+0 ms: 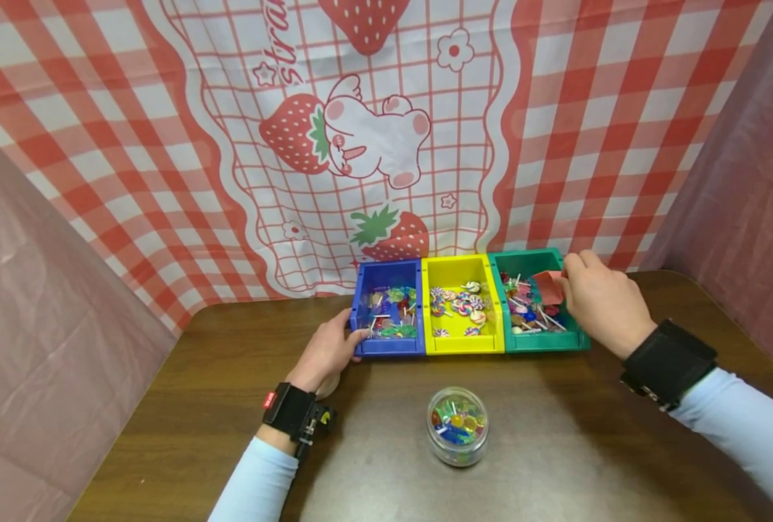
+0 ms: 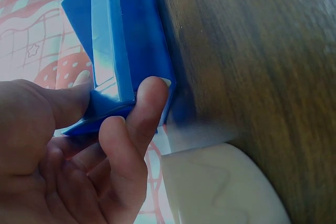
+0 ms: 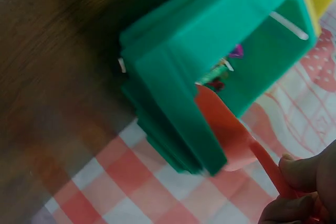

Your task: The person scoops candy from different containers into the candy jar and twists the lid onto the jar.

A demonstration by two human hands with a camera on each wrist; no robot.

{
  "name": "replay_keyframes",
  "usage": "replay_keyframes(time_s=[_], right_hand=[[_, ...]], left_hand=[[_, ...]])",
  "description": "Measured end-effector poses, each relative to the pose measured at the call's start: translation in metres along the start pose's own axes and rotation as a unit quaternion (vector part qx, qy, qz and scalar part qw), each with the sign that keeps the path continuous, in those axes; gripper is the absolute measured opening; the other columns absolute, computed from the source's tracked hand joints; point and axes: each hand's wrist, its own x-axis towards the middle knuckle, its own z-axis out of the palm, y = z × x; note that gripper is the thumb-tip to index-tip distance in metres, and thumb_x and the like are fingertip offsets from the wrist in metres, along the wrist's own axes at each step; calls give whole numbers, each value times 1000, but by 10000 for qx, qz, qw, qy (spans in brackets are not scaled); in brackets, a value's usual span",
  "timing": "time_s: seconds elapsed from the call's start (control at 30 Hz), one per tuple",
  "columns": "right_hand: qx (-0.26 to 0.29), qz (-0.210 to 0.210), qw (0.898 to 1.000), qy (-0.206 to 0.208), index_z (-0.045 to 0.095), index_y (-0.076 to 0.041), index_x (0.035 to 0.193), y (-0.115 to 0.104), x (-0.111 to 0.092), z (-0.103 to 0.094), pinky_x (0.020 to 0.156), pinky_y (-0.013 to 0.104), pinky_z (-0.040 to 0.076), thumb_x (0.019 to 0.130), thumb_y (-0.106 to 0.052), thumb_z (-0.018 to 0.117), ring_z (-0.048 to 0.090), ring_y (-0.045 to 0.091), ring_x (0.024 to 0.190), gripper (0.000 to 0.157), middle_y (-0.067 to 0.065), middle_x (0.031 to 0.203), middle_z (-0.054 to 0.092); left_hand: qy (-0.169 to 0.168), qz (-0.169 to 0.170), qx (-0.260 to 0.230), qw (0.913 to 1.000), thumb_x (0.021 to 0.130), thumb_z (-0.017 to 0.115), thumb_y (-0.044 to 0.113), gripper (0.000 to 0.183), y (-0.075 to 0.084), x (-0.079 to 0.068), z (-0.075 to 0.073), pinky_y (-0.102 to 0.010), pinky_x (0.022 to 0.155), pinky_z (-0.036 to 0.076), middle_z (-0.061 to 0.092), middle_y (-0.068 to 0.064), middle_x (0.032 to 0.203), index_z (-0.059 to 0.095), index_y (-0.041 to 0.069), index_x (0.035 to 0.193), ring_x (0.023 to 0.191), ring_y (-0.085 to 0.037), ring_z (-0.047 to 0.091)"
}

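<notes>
My left hand [image 1: 324,353] grips the front left corner of the blue bin [image 1: 386,346], thumb at its rim and fingers curled beneath, as the left wrist view shows. Candy-like pieces, some on white sticks, lie inside. In my right hand [image 1: 605,301] is the thin handle of a red scoop [image 3: 223,129], pinched between thumb and fingers. The scoop's blade dips into the green bin [image 3: 210,40], over mixed lollipop-like charms [image 1: 530,308]. Between those two bins, the yellow bin [image 1: 465,344] holds swirl lollipop charms [image 1: 461,303].
A clear round jar [image 1: 458,453] filled with colourful pieces stands on the wooden table [image 1: 230,406] in front of the bins. A pale rounded object [image 2: 220,187] is close below my left hand. Behind the bins hangs a red-checked strawberry cloth [image 1: 373,203].
</notes>
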Motion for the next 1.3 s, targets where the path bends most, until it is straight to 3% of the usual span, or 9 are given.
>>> replay_keyframes(time_s=[0.07, 0.2, 0.3, 0.47, 0.6, 0.9, 1.03, 1.3], right_hand=[[49, 90, 9998, -160, 48, -1, 83, 1, 3, 6, 41, 39, 42, 85, -17, 63, 41, 20, 48, 22, 10, 70, 43], [541, 818, 9914, -862, 51, -1, 85, 10, 10, 14, 47, 40, 41, 89, -21, 58, 46, 23, 58, 22, 11, 73, 48], [1028, 1340, 9764, -1343, 50, 1, 90, 20, 13, 17, 48, 38, 39, 93, -26, 53, 46, 23, 59, 27, 11, 72, 50], [1628, 1830, 9517, -1851, 50, 1, 96, 32, 11, 17, 48, 35, 35, 95, -38, 46, 43, 23, 57, 39, 9, 69, 46], [1845, 2121, 9377, -2043, 50, 2, 99, 35, 9, 15, 52, 35, 35, 96, -43, 42, 43, 25, 65, 45, 11, 77, 46], [2330, 2390, 9185, -2121, 50, 5, 107, 45, 2, 15, 64, 39, 39, 96, -48, 34, 44, 31, 84, 56, 19, 98, 50], [2279, 2383, 9216, -2047, 49, 2, 107, 41, 1, 20, 60, 38, 38, 96, -49, 37, 44, 29, 79, 54, 16, 91, 48], [1850, 1842, 9520, -1599, 49, -2, 100, 27, 7, 27, 49, 35, 33, 95, -45, 42, 41, 23, 57, 43, 8, 69, 41]], left_hand=[[9, -2, -21, 10000, 92, 53, 38, 52, 1, 0, 0, -34, 72, 44, 58, -5, 105, 41, 16, 138, 61, -12, 59], [-18, 61, 14, 10000, 92, 52, 38, 53, 2, 0, 0, -35, 74, 44, 59, -6, 105, 40, 16, 139, 60, -12, 60], [-35, 55, 21, 10000, 92, 52, 40, 54, 4, 0, 0, -34, 73, 44, 60, -7, 106, 39, 16, 139, 61, -11, 60], [-46, 6, 16, 10000, 92, 52, 40, 55, 4, 2, 0, -33, 72, 45, 59, -7, 107, 39, 16, 140, 61, -11, 60], [-50, -31, 9, 10000, 92, 52, 40, 54, 3, 3, 1, -34, 72, 44, 59, -7, 106, 39, 16, 139, 61, -11, 60], [-51, -143, -29, 9999, 92, 52, 39, 55, 3, 4, 1, -32, 69, 45, 58, -6, 109, 38, 18, 140, 63, -12, 60], [-38, -176, -49, 9998, 92, 52, 40, 54, 2, 2, 1, -33, 70, 45, 58, -5, 106, 39, 18, 140, 63, -12, 60], [-46, -190, -66, 9998, 92, 52, 40, 54, 0, 1, 1, -33, 69, 44, 58, -4, 103, 39, 18, 140, 63, -13, 60]])
